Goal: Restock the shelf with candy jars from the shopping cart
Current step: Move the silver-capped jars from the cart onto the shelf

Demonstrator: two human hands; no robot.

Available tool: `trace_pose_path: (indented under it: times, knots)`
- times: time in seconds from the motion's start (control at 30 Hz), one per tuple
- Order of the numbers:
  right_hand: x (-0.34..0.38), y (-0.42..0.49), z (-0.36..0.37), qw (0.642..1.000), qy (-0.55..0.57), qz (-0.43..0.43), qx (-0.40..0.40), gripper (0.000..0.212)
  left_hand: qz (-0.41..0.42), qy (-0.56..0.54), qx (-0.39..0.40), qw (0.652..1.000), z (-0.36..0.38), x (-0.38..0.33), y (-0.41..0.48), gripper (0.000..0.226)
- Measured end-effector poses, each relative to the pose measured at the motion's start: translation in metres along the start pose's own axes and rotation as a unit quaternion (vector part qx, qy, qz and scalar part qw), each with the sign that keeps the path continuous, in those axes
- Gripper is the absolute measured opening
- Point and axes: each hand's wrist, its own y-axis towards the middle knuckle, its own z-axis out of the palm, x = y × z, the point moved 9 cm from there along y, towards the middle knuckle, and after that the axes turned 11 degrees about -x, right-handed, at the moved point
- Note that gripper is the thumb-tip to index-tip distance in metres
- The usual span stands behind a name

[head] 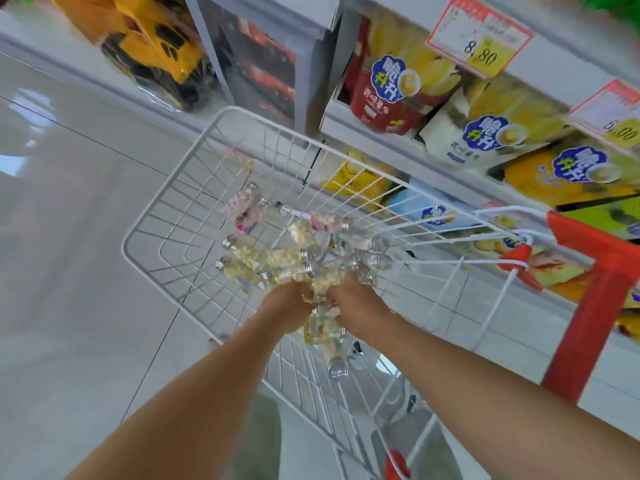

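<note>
The candy jars lie heaped in the cart, so we sink our left hand and right hand into the pile to gather several. The fingers are buried and blurred, so we cannot tell whether they grip. The shelf stands just beside the cart.

A left hand and a right hand were down among candy jars in a white wire shopping cart beside a snack shelf.
</note>
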Motion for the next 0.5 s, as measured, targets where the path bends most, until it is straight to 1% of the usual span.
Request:
trace_pose_path:
  times: [0.13, 0.17, 0.23, 0.3, 0.37, 0.43, 0.5]
  knots:
    - [-0.010, -0.003, -0.006, 0.999, 0.040, 0.008, -0.002, 0.026, 0.002, -0.009, 0.019, 1.000, 0.000, 0.004, -0.002, 0.031]
    - [-0.011, -0.005, -0.012, 0.998, 0.058, 0.018, -0.008, 0.024, -0.006, -0.028, 0.023, 0.999, -0.001, 0.005, -0.003, 0.030]
    - [-0.013, -0.009, -0.031, 0.994, 0.103, 0.031, -0.032, 0.027, -0.057, -0.126, 0.010, 0.990, -0.007, 0.007, -0.006, 0.024]
    - [-0.008, -0.015, -0.055, 0.985, 0.159, 0.013, -0.071, 0.030, -0.134, -0.253, 0.002, 0.958, -0.014, 0.009, -0.012, 0.021]
    - [0.003, -0.023, -0.077, 0.969, 0.226, -0.034, -0.095, 0.032, -0.184, -0.368, 0.021, 0.911, -0.017, 0.003, -0.022, 0.030]
    - [0.016, -0.028, -0.088, 0.956, 0.260, -0.087, -0.102, 0.033, -0.195, -0.454, 0.029, 0.869, -0.022, -0.005, -0.029, 0.039]
    - [0.029, -0.030, -0.091, 0.949, 0.267, -0.126, -0.111, 0.033, -0.195, -0.504, 0.013, 0.841, -0.030, -0.008, -0.032, 0.037]
